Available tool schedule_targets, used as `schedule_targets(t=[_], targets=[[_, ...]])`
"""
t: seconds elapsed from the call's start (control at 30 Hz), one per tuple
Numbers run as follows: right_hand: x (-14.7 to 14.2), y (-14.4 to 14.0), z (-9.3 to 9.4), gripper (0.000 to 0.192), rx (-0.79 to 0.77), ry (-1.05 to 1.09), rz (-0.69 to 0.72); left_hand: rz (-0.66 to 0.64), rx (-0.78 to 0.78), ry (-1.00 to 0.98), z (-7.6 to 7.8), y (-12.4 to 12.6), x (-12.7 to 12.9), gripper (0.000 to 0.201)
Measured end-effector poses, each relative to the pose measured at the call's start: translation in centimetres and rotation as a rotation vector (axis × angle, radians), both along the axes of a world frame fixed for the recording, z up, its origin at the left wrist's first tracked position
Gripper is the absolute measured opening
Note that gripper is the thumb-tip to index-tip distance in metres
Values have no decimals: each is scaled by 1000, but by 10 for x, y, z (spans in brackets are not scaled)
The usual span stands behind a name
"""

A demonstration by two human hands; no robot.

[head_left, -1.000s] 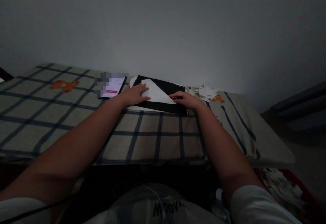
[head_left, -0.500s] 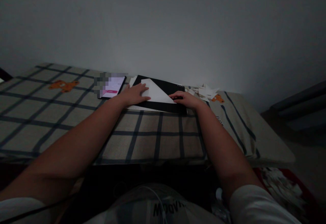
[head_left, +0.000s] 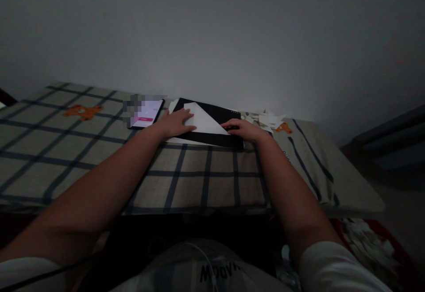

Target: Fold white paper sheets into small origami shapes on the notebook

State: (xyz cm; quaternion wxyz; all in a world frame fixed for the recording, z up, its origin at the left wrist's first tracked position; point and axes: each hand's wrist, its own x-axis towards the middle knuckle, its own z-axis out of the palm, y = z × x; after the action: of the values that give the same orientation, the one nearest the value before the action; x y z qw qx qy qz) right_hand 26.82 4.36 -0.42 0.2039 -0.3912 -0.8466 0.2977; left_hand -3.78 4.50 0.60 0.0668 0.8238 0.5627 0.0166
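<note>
Shirt (head_left: 221, 272): upside-down "HADOW", partly hidden; tablecloth (head_left: 195, 163), tablet (head_left: 146, 111) lettering illegible.

Dim light across the room I'm watching: a plain grey wall (head_left: 212, 35) rises behind the table's (head_left: 206, 190) far edge, checked cloth (head_left: 99, 152) spread right to the near edge, and beyond the right edge sits a dark, ridged shape (head_left: 395, 148), too murky for me to name.

One sheet (head_left: 204, 121), one black board (head_left: 217, 113) and one tablet (head_left: 149, 110) lie along the far edge of one worktop (head_left: 353, 190). Two orange bears mark its cloth (head_left: 194, 179): one (head_left: 83, 113) toward the left end, one (head_left: 283, 128) nearer the right. Several scraps (head_left: 270, 120) beside the board overlap too much to count.
</note>
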Motion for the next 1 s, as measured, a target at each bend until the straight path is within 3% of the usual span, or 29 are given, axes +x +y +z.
schedule_targets(t=[1.0], targets=[[0,0,0,41,18,-24,-5,-22,18,25,-5,5,-3,70]])
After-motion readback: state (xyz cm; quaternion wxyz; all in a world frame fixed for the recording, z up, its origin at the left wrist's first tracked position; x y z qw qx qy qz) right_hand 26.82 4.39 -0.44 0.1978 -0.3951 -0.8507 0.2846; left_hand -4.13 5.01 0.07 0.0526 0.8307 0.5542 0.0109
